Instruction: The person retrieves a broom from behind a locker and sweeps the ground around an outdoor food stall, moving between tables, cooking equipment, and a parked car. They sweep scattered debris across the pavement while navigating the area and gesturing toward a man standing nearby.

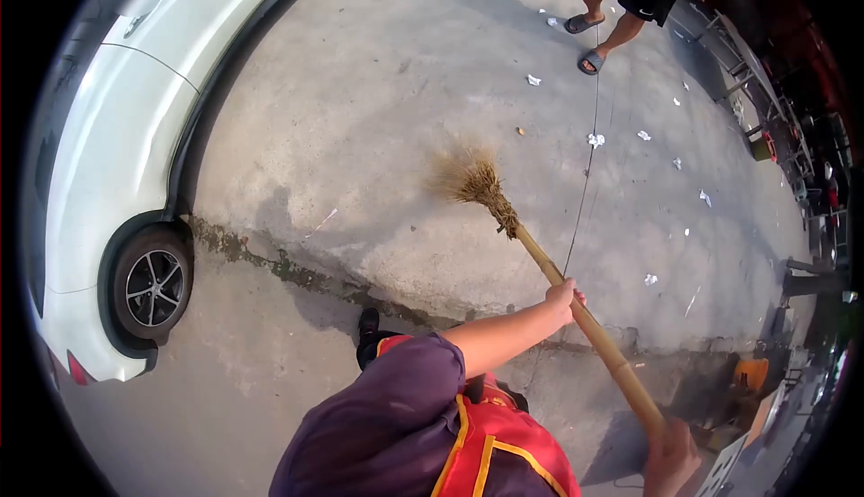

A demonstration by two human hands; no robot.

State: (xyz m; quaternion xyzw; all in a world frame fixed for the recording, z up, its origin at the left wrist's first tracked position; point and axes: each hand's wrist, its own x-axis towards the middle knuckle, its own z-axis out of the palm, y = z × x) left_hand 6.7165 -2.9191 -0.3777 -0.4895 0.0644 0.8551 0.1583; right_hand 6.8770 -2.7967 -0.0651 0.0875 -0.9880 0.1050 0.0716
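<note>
Bamboo-handled and straw-bristled, the broom [539, 256] slants over the concrete ground [360, 128]; bristle contact cannot be confirmed owing to blur. The left hand [564, 302] is closed around the handle partway along, the right hand [673, 461] around its near end. White litter [597, 140] lies scattered beyond, with a white car [117, 146] to the left.

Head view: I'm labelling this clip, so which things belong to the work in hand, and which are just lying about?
In the work:
broom, gripped by left hand and right hand
probably the scattered white scraps

Just about:
white car
orange object at right
</note>
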